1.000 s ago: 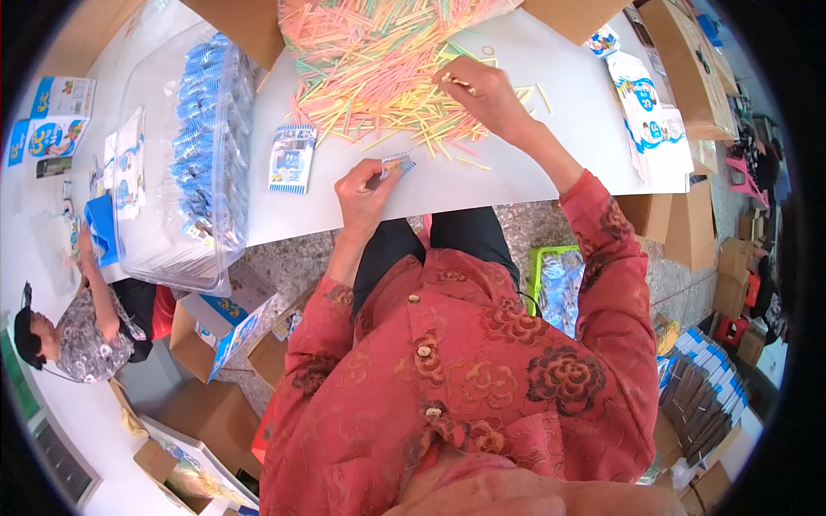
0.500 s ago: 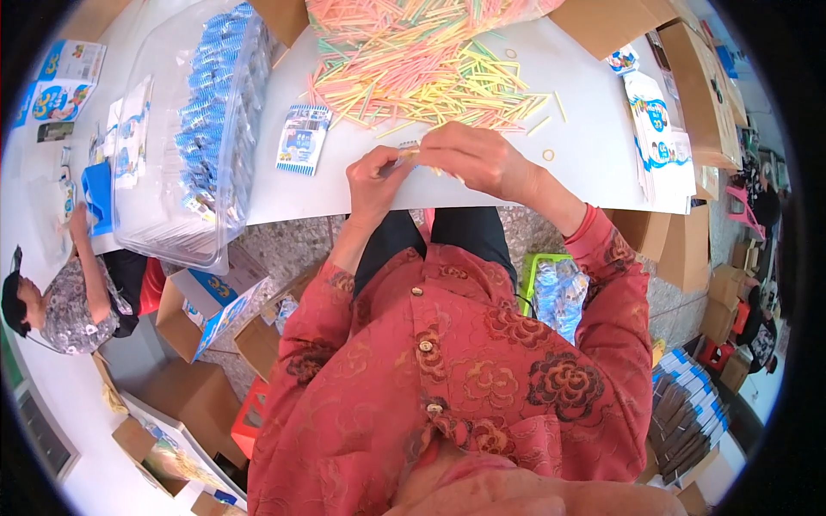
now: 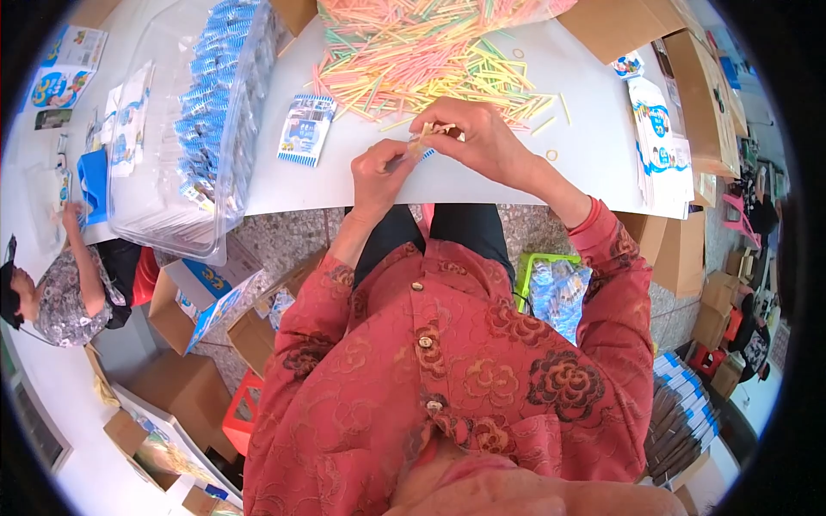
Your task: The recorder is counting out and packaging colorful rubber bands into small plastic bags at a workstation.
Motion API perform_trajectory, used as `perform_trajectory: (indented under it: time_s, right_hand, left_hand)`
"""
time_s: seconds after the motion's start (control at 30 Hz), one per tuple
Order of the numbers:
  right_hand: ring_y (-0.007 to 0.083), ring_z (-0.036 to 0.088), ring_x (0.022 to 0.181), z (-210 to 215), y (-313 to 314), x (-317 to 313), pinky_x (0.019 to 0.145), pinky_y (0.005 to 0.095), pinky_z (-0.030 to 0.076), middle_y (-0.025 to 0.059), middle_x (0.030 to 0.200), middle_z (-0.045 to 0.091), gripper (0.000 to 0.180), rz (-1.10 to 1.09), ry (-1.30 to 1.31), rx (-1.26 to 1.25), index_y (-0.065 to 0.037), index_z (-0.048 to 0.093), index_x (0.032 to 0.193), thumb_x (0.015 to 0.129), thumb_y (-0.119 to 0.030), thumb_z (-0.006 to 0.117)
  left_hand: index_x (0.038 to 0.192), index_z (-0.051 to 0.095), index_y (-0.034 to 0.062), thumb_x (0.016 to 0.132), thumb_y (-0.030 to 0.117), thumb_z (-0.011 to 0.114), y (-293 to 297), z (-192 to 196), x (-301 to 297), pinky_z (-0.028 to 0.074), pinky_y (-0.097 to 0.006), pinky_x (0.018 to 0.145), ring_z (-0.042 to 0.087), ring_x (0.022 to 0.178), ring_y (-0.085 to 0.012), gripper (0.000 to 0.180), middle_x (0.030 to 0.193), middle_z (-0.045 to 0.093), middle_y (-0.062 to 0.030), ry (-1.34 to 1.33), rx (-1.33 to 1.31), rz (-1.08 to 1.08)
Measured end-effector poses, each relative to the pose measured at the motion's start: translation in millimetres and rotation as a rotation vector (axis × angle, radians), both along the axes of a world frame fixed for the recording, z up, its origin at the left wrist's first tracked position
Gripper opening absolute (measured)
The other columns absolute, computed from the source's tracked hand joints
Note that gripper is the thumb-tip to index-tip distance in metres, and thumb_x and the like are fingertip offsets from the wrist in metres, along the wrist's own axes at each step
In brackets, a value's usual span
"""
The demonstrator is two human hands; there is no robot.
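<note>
Above the near edge of the white table, my left hand (image 3: 379,179) pinches a small clear-and-blue packet (image 3: 420,152), mostly hidden by fingers. My right hand (image 3: 477,142) is closed on several short pale sticks (image 3: 444,131), held close against the packet's end. Beyond the hands spreads a heap of thin pink, yellow and green sticks (image 3: 422,82), part of it under a clear plastic bag. A blue-and-white striped packet (image 3: 306,129) lies flat on the table to the left of my hands.
A clear plastic tub (image 3: 163,236) with rows of blue-and-white packets stands on the left. Stacked printed bags (image 3: 662,155) lie at the right edge beside cardboard boxes (image 3: 701,95). A green basket (image 3: 527,267) is below the table. Another person (image 3: 64,301) works at far left.
My right hand has risen slightly and turned, bringing the sticks from pointing down to lying across near the packet. My left hand keeps its pinch and has shifted little.
</note>
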State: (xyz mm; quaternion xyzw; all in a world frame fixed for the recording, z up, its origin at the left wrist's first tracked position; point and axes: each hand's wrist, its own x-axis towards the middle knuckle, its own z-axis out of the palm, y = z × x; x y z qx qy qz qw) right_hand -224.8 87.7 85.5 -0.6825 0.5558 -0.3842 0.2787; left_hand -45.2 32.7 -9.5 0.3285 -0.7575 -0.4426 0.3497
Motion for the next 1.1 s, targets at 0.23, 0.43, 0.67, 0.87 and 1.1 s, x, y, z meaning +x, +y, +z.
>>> perform_trajectory:
  time_s: [0.23, 0.43, 0.67, 0.87, 1.1]
  right_hand:
    - [0.0219, 0.061, 0.077, 3.5, -10.4, -2.8, 0.068, 0.0314, 0.05, 0.0096, 0.087, 0.064, 0.015, -0.04, 0.035, -0.005, -0.001, 0.065, 0.097, 0.086, -0.011, 0.062]
    - [0.0282, 0.06, 0.092, -7.2, -15.3, -6.5, 0.081, 0.0359, 0.049, 0.0109, 0.101, 0.065, 0.016, -0.015, 0.236, -0.204, -0.001, 0.066, 0.096, 0.089, -0.013, 0.06]
    - [0.0295, 0.062, 0.098, -7.8, -7.2, -7.6, 0.083, 0.0364, 0.05, 0.0121, 0.106, 0.066, 0.016, -0.062, 0.195, -0.055, -0.002, 0.067, 0.097, 0.088, -0.014, 0.06]
    - [0.0331, 0.063, 0.089, -0.9, -17.7, 3.0, 0.079, 0.041, 0.05, 0.0138, 0.095, 0.067, 0.023, -0.03, 0.091, -0.156, -0.005, 0.067, 0.098, 0.09, -0.023, 0.055]
    - [0.0289, 0.063, 0.095, -12.3, -12.9, -2.0, 0.084, 0.0384, 0.049, 0.0127, 0.102, 0.066, 0.025, 0.201, 0.256, 0.024, -0.002, 0.065, 0.106, 0.092, -0.021, 0.057]
  left_hand:
    - [0.085, 0.066, -0.0004, 0.074, 0.005, 0.074, 0.5, 2.4, -0.6, 0.047, -0.027, 0.057, 0.059, 0.061, -0.0164, 0.015, 0.072, 0.064, -0.0086, 0.022, 0.011, -0.003]
    - [0.088, 0.067, -0.0017, 0.078, 0.004, 0.073, -1.9, -7.4, 1.8, 0.043, -0.022, 0.055, 0.05, 0.061, -0.004, 0.013, 0.068, 0.062, -0.0004, 0.023, 0.059, -0.02]
    - [0.087, 0.067, -0.0009, 0.075, 0.007, 0.075, -2.7, -10.3, -0.8, 0.041, -0.025, 0.052, 0.049, 0.055, -0.0088, 0.017, 0.066, 0.06, -0.0073, 0.079, 0.118, -0.013]
    - [0.087, 0.066, -0.0011, 0.075, 0.006, 0.075, -3.4, -15.5, 0.1, 0.04, -0.025, 0.052, 0.044, 0.055, -0.0084, 0.017, 0.064, 0.057, -0.0046, 0.084, 0.096, -0.016]
    - [0.083, 0.065, -0.0012, 0.075, 0.007, 0.075, -3.8, -15.9, 0.1, 0.039, -0.024, 0.052, 0.043, 0.057, -0.0071, 0.016, 0.062, 0.053, -0.0023, 0.058, 0.111, -0.01]
